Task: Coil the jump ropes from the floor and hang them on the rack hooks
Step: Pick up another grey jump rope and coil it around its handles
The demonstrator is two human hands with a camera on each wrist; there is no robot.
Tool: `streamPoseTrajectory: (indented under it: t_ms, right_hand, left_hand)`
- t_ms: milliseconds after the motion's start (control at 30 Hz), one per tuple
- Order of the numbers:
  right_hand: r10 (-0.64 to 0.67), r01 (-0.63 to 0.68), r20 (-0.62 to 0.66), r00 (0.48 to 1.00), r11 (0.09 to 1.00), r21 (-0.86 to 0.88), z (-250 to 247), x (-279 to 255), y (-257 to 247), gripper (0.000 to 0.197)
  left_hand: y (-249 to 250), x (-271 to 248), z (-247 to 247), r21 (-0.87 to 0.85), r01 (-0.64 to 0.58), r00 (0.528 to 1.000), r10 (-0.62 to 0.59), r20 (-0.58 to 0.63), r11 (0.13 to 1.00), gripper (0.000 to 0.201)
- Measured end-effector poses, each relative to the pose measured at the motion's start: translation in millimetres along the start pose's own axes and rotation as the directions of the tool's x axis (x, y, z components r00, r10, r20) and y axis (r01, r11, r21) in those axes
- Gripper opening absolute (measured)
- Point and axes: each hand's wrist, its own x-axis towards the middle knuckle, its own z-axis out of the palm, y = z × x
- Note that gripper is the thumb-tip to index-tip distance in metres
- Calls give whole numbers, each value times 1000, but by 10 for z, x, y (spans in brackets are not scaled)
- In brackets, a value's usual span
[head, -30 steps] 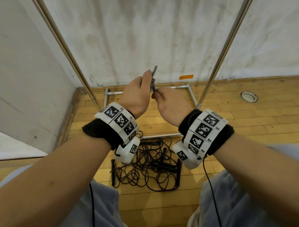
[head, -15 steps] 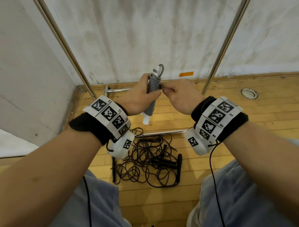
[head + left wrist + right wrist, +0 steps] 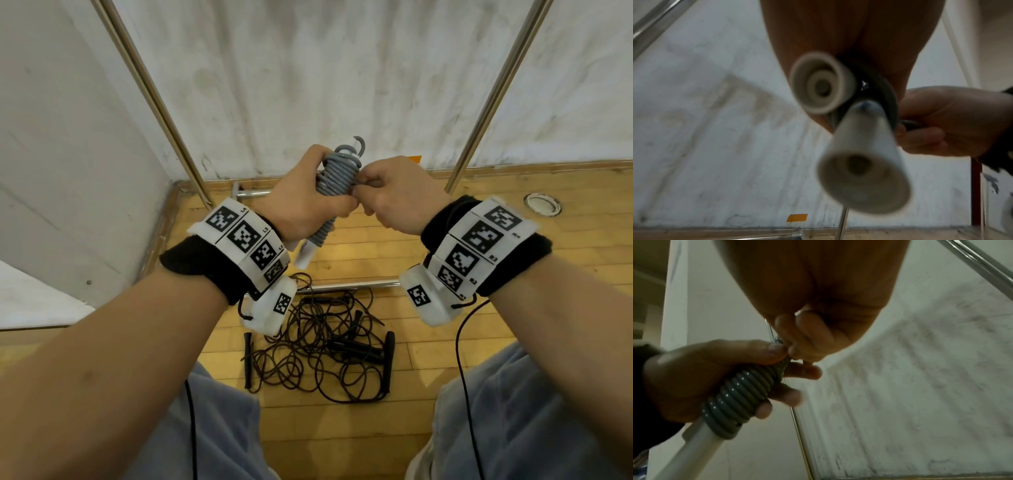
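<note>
Grey jump rope wound tight, held before the rack poles.
Left hand grips the coil; right hand fingers pinch its cord; black ropes tangled on the floor below.

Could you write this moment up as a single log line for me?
left hand grips grey rope wound on white handles | right hand pinches its end | black ropes on floor
</note>
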Motion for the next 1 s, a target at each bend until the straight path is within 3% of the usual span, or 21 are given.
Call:
streamPoseTrajectory:
  t_ms: [233, 333, 433, 500, 567, 600, 767, 1000]
  right_hand:
    - [62, -61, -22, 998, 997, 35, -41, 22, -5, 7]
    - [62, -62, -1, 998, 998, 1, -33, -13, 17, 23]
    - [39, -41, -73, 997, 999, -28, -22, -35, 34, 26]
    - [40, -47, -134, 990, 998, -48, 3, -38, 43, 21]
    - [83, -78, -179, 980, 996, 35, 12, -50, 37, 3]
    - [91, -84, -199, 976, 996, 43, 11, -65, 22, 9]
    - [-77, 38, -243, 967, 986, -162, 45, -119, -38, 19]
    - [-127, 90, -142, 982, 965, -245, 111, -154, -62, 20]
  left_hand:
    - [-62, 48, 3, 187, -33, 999, 37, -19, 982, 42]
    - [-56, 64, 0, 116, 18, 1000, -20, 17, 993, 30]
    - [-22, 55, 32, 99, 50, 998, -54, 38, 994, 22]
    - [-12, 45, 54, 104, 25, 1000, -23, -21, 994, 16]
    - [-17, 48, 48, 86, 16, 993, -6, -114, 996, 15]
    - [-19, 47, 43, 72, 12, 989, -1, -149, 997, 16]
    - [-41, 48, 67, 73, -2, 978, 18, -208, 997, 20]
    - [-44, 63, 86, 117, 30, 980, -6, -197, 993, 17]
